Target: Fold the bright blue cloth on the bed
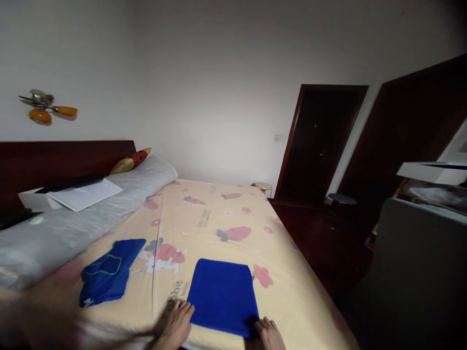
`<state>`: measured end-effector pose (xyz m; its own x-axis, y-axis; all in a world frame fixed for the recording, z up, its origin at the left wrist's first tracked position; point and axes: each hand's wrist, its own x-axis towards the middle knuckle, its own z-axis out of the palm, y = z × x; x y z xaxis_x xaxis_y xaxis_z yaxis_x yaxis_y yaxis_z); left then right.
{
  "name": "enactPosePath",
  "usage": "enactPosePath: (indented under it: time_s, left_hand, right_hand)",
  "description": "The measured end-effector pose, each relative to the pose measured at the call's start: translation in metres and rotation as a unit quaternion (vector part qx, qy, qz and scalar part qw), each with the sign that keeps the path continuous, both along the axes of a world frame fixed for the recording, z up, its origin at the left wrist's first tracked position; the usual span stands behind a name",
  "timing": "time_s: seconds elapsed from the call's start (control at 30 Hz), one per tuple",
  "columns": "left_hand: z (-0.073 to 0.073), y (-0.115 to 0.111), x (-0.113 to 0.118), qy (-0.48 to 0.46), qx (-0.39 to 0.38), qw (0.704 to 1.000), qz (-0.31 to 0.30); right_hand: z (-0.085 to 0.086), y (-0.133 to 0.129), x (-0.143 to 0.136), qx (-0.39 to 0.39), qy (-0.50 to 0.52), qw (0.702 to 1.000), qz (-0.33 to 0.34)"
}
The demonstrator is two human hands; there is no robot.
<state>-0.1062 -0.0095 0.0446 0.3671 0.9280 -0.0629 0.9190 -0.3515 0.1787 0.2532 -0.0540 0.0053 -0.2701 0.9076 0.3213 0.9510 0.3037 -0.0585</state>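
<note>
A flat, roughly square blue cloth point(224, 296) lies on the bed near its front edge. At the cloth's lower left corner is my left hand point(177, 323), fingers bent together at the cloth's edge. My right hand point(269, 333) is at the lower right corner, its fingers curled at the edge and partly in shadow. Farther left on the bed lies a second blue cloth item point(113, 272) with a thin green cord or trim on top; neither hand touches it.
The bed point(204, 223) has a patterned cream sheet. Along the headboard point(73, 158) lies a long grey pillow point(91, 218) with a white flat object point(85, 194) on it. A dark chair back or panel point(404, 272) stands at right; two stools are near the dark door point(317, 146).
</note>
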Motion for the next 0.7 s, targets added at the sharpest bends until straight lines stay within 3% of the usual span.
enactPosePath:
  time_s: [0.17, 0.33, 0.53, 0.7]
  left_hand:
    - [0.021, -0.006, 0.009, 0.027, -0.064, 0.995, 0.07]
    - [0.027, -0.009, 0.013, 0.023, -0.066, 0.995, 0.065]
    - [0.006, -0.004, 0.008, 0.015, -0.058, 0.996, 0.059]
    - [-0.014, -0.001, 0.009, 0.018, -0.049, 0.997, 0.058]
  right_hand:
    - [0.0, 0.001, 0.005, -0.071, 0.007, 0.997, -0.008]
    - [-0.001, 0.0, 0.004, -0.077, 0.001, 0.997, -0.024]
    - [0.005, -0.001, -0.005, -0.015, -0.021, 0.997, -0.076]
    - [0.002, 0.0, -0.007, 0.063, -0.025, 0.998, -0.019]
